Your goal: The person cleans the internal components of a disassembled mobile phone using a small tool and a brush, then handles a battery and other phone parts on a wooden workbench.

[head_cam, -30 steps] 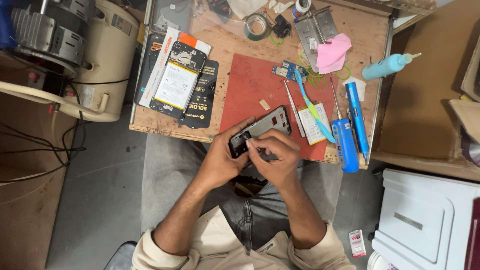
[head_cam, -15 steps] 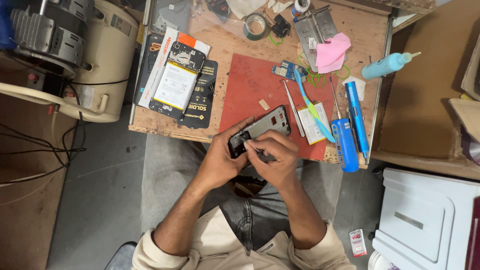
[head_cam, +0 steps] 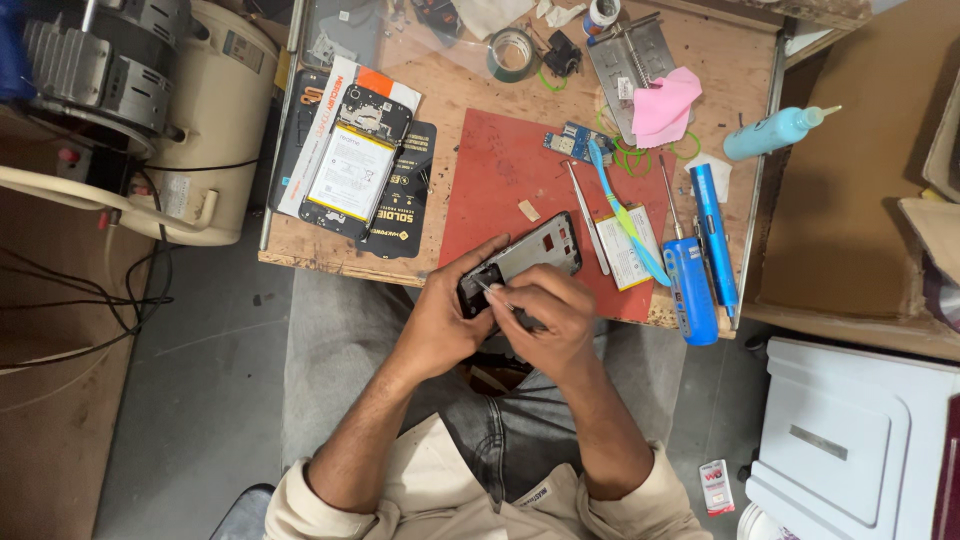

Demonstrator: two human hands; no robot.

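At the bench's near edge, your left hand grips the opened phone while your right hand pinches tweezers into it; keep the tip steady.

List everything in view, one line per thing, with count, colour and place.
opened phone: 1, dark, near table edge, held in both hands
thin tool: 1, metallic, tip on the phone
red mat: 1, red, table centre
second opened phone: 1, black with white battery, table left
tweezers: 1, silver, on mat
toothbrush: 1, light blue, on mat
blue drivers: 2, blue, table right
pink cloth: 1, pink, table top right
tape roll: 1, greenish, table top
squeeze bottle: 1, light blue, right of table
left hand: 1, grips phone
right hand: 1, holds tool
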